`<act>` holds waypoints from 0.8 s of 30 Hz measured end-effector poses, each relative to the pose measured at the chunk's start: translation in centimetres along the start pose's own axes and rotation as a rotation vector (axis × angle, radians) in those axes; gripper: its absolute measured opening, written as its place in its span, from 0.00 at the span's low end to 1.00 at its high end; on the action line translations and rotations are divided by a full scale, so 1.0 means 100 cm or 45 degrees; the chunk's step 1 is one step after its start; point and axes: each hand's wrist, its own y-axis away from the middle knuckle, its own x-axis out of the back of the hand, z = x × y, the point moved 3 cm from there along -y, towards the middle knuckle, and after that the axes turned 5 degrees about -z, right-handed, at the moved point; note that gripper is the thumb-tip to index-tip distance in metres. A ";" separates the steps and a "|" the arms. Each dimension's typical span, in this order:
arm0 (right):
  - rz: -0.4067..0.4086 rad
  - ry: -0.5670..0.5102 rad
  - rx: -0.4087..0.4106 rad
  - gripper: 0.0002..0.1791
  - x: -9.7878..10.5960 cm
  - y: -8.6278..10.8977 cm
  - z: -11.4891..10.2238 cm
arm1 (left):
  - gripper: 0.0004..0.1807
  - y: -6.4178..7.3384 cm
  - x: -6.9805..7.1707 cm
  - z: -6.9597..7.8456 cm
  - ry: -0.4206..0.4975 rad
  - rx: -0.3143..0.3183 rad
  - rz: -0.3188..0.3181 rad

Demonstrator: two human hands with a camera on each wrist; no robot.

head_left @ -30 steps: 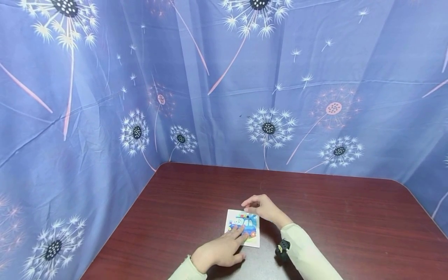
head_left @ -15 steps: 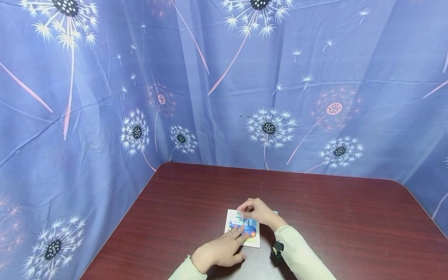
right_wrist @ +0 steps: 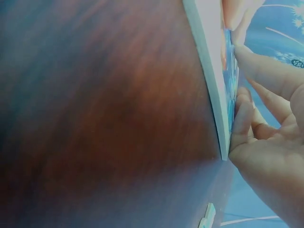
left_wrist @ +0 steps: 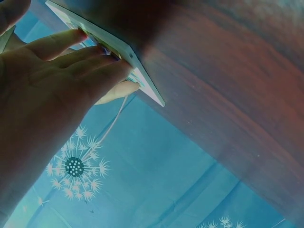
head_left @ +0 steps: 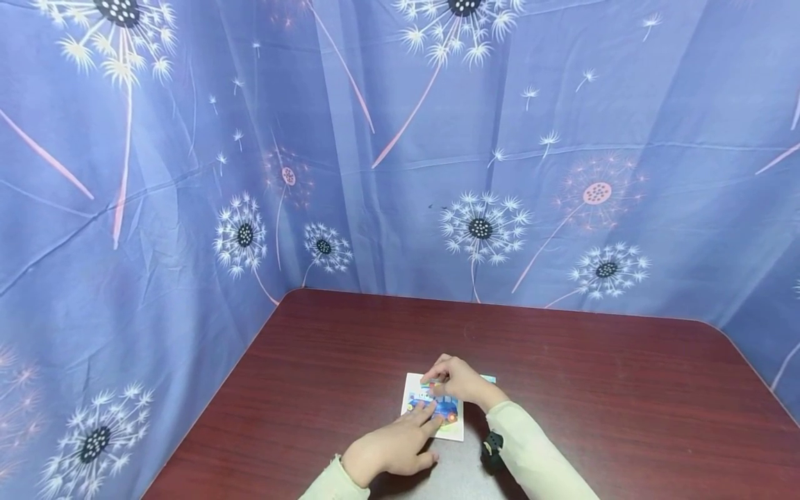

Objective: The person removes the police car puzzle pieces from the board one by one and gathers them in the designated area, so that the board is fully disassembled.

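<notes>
The thin, square picture board lies flat on the table, its pale edge stiff. I'd press lightly with my left hand, fingers extended across it, to steady it while my right hand works precisely with bent fingers; whether they pinch anything, I can't tell. A small flat piece lies nearby on glossy, reddish woodgrain.

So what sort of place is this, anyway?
Probably a screened-off indoor corner, though I can't tell which room. Blue dandelion-patterned fabric hangs behind a dark reddish table, and a picture board lies beneath the left hand.
</notes>
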 end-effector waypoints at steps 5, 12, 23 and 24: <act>0.002 0.038 0.014 0.09 0.000 -0.001 -0.002 | 0.33 0.000 0.000 0.000 -0.015 0.001 0.002; 0.015 0.054 0.020 0.10 -0.001 0.001 -0.004 | 0.33 0.001 0.001 0.002 -0.083 -0.021 0.039; -0.101 0.076 0.064 0.16 0.006 0.003 -0.005 | 0.33 0.002 0.002 0.002 -0.020 0.002 0.012; -0.116 0.074 0.069 0.17 0.006 0.003 -0.005 | 0.33 0.002 0.003 0.002 -0.013 0.004 0.010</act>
